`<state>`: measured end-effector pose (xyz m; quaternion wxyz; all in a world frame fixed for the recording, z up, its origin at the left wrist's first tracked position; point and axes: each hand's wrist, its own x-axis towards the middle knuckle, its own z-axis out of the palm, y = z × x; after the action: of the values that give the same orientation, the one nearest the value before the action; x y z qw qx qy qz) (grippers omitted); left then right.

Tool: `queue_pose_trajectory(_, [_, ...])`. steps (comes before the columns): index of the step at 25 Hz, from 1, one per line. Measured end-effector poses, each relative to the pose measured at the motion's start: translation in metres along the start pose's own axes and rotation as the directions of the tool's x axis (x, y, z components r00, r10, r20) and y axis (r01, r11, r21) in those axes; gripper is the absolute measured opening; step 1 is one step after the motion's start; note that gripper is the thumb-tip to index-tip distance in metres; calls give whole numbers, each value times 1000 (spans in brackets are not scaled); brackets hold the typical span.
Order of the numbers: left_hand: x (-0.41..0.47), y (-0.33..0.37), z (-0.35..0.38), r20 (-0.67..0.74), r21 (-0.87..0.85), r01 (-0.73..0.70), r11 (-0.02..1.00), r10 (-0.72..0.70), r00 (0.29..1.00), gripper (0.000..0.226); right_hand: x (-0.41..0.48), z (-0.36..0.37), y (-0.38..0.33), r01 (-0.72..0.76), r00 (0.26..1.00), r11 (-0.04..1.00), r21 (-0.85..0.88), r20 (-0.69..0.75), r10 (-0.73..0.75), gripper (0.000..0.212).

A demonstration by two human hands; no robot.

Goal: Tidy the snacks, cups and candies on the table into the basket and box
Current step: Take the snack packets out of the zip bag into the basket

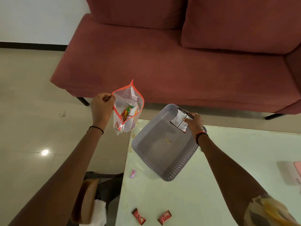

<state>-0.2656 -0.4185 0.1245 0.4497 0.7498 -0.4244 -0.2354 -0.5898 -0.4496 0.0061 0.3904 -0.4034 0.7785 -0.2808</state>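
My left hand [102, 105] pinches the rim of a clear zip bag [128, 101] with an orange edge, held open in the air left of the table; several snack packets lie inside it. My right hand [193, 123] grips a small white-and-dark snack packet [180, 119] over the far right corner of the grey perforated basket [146, 139]. The basket stands on the pale glass table [228, 160], with only a small crumb on its floor. A pink candy [133, 174] and two red wrapped candies [138, 216] [164, 217] lie on the table near me.
A red sofa [162, 62] stands beyond the table. A pink box [291, 173] shows at the right edge of the table. Below the table's left edge sits a brown bag with white paper [89, 201] on the floor.
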Motion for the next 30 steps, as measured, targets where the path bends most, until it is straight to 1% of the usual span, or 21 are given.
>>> queue_pose_trajectory(8, [7, -24, 11, 12, 26, 5, 1000, -5, 1000, 12, 40, 27, 10, 28, 998, 997, -69, 64, -24, 44])
queue_pose_trajectory(12, [11, -30, 14, 6, 36, -10, 999, 10, 1000, 14, 55, 37, 9, 70, 986, 995, -65, 155, -59, 41])
queue_pose_trajectory(14, [12, -32, 15, -1, 33, -17, 999, 17, 1000, 13, 60, 39, 11, 85, 981, 994, -67, 179, -72, 38])
queue_pose_trajectory(16, [12, -34, 15, -6, 31, -16, 999, 16, 1000, 14, 63, 40, 12, 96, 983, 993, -71, 165, -84, 35])
queue_pose_trajectory(19, [12, -38, 15, -9, 27, -10, 1000, 10, 1000, 17, 63, 40, 13, 115, 988, 987, -112, 113, -102, 37])
queue_pose_trajectory(22, [9, -38, 15, -15, 22, -14, 1000, 14, 1000, 17, 63, 38, 15, 188, 981, 970, -157, 69, -179, 37])
queue_pose_trajectory(24, [8, -37, 14, -19, 22, -12, 1000, 13, 1000, 18, 63, 36, 15, 211, 977, 960, -184, 56, -204, 41])
queue_pose_trajectory(27, [7, -37, 13, -22, 15, 4, 1000, -4, 1000, 16, 62, 33, 15, 199, 980, 952, -233, 60, -190, 48])
queue_pose_trajectory(30, [4, -36, 10, -22, 23, 19, 1000, -18, 1000, 16, 59, 28, 14, 211, 977, 947, -243, 94, -193, 48])
